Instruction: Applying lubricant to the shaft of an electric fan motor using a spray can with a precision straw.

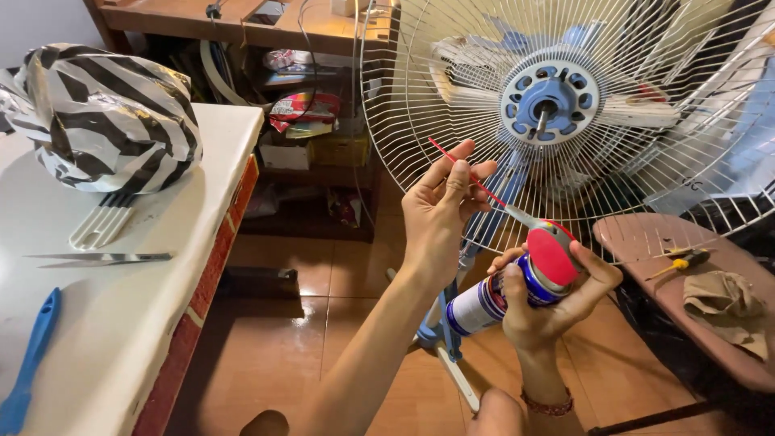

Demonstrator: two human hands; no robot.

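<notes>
Brown floor tiles (pixel 266 355) filled the middle of my view, with a cluttered wooden shelf (pixel 266 32) along the back wall. On the left stood a white table (pixel 121 323), its edge running down toward me. On the right, the fan (pixel 565 113) took up most of the upper frame: a white wire grille tilted toward me, pale blades behind it and a blue hub with a bare shaft at the centre. Below the fan sat a brownish stool (pixel 646 242) carrying a crumpled rag (pixel 731 307) and a yellow-handled screwdriver (pixel 682 262).

On the table lay a black-and-white striped bag (pixel 105 113), a white comb-like part (pixel 101 222) just under it, metal tweezers (pixel 105 257) nearer me, and a blue tool (pixel 28 363) at the near edge.

I saw my right hand (pixel 541 311) wrapped tight around a spray can (pixel 517 287), blue and white with a red cap, held tilted in front of the fan's lower grille, forefinger resting by the cap. My left hand (pixel 440 218) was raised just left of the can, its thumb and fingertips pinched on a thin red straw (pixel 464 173), which ran slantwise down toward the can's nozzle. Both hands hung above the floor, between table and stool.
</notes>
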